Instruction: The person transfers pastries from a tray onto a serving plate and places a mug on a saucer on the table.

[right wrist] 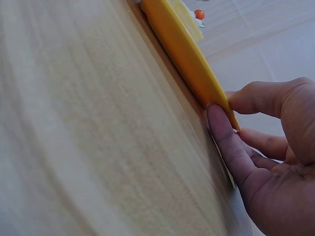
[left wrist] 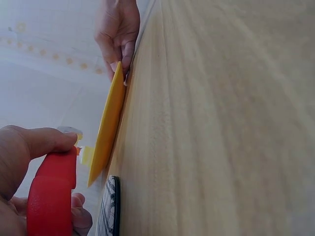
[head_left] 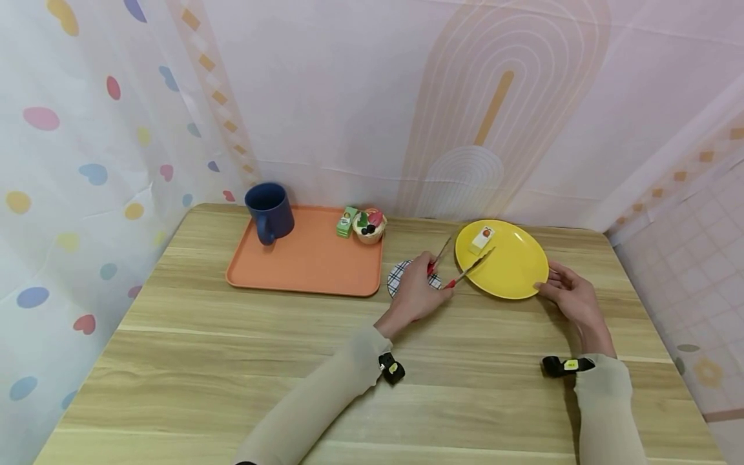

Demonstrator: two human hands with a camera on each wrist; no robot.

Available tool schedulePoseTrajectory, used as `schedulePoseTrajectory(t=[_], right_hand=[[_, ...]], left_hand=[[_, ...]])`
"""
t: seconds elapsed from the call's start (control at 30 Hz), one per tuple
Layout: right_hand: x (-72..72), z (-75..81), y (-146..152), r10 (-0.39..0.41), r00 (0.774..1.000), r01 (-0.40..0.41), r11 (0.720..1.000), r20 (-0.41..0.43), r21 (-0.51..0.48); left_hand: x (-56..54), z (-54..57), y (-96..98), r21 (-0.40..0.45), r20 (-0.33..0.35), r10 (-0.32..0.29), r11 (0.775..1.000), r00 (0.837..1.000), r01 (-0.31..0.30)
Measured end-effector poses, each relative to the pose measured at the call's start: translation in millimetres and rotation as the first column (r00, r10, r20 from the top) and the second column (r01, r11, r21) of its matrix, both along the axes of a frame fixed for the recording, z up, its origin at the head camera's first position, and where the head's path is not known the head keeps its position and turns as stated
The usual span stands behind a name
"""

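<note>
My left hand grips a pair of tongs by their red grips. The metal arms stand spread, one reaching over the left part of a yellow plate, the other left of it. On that plate sits a small yellow-and-white toy cake piece with an orange topping, between the tong tips and the plate's back edge. With thumb and fingers my right hand pinches the plate's right rim. A round plaid coaster lies partly hidden beneath my left hand.
An orange tray at the back left holds a dark blue mug, a small green block and a fruit-topped toy cupcake. Patterned curtains close off the wooden table's back and sides.
</note>
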State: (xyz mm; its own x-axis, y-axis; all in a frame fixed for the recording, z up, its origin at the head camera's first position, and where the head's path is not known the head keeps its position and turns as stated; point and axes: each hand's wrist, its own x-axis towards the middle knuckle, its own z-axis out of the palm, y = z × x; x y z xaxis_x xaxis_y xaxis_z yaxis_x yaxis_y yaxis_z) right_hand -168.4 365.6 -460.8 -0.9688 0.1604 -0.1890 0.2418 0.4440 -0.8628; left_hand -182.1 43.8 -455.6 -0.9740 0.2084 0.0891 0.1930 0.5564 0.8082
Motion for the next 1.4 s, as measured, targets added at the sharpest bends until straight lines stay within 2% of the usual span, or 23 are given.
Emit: schedulePoseTrajectory(t=[0.53, 0.9, 1.07, 1.4], right_hand=[[-0.7, 1.6, -2, 0.008, 1.0, -0.008, 1.0, 0.006, 0.021], [-0.8, 1.6, -3, -0.001, 1.0, 0.001, 1.0, 0.008, 0.015], [0.5, 1.1, -3, -0.004, 1.0, 0.004, 1.0, 0.006, 0.005], [1.6, 0.7, -2, -0.008, 1.0, 0.008, 1.0, 0.0, -0.005]], left_hand=[[12.3, 9.1, -19.4, 0.074, -0.008, 0.027, 0.997, 1.0, -0.026], [20.3, 12.6, -30.8, 0.076, -0.013, 0.031, 0.997, 0.999, -0.03], [22.4, 14.3, -37.0, 0.107, -0.017, 0.025, 0.994, 1.0, -0.023], [25.2, 14.2, -53.1, 0.111, -0.021, 0.05, 0.993, 0.999, -0.047]])
